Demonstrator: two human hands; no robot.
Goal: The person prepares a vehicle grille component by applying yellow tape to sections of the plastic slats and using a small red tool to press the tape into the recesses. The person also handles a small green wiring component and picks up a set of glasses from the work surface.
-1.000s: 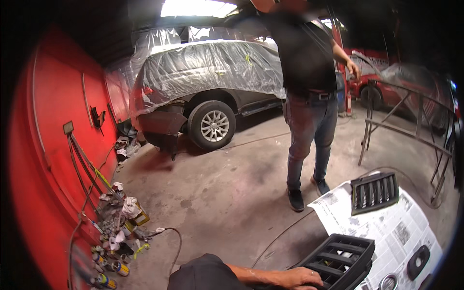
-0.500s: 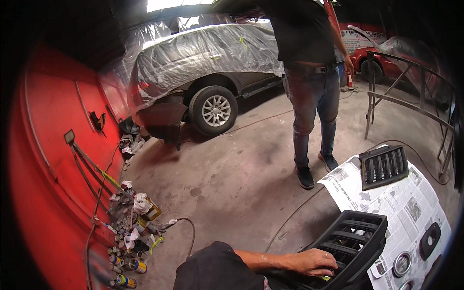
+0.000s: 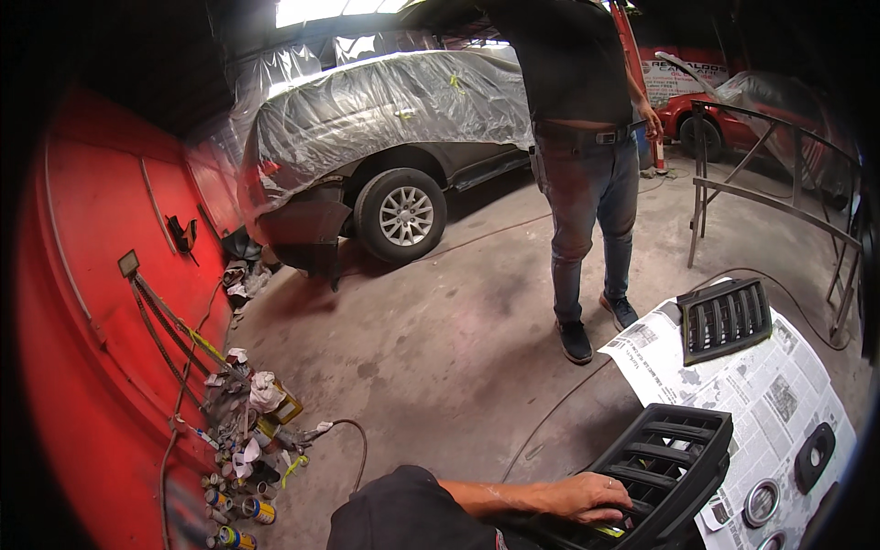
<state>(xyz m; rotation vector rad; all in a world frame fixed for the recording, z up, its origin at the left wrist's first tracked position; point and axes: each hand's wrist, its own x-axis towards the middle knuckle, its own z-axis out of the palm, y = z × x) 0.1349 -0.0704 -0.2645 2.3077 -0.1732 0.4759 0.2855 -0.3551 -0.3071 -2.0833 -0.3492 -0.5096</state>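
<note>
My left hand (image 3: 587, 498) reaches in from the lower edge, its forearm bare below a black sleeve. The fingers curl down over the slats of a black plastic car grille (image 3: 674, 449) at the lower right. A small yellow-green piece (image 3: 609, 530) shows under the fingertips; its kind is hard to make out. My right hand is not in view. The grille lies tilted at the near edge of a newspaper-covered surface, its near end partly hidden by my hand and the picture's rim.
On the newspaper (image 3: 733, 394) lie a second black grille (image 3: 726, 319), a black oval trim piece (image 3: 814, 458) and a silver ring (image 3: 762, 502). A person (image 3: 587, 183) stands beyond, before a plastic-wrapped car (image 3: 394, 110). Cans (image 3: 259, 509) crowd the left; a hose (image 3: 559, 408) crosses the floor.
My left hand has shifted slightly to the left over the grille slats, still with the yellow-green piece under its fingers. The whole view has moved a little.
</note>
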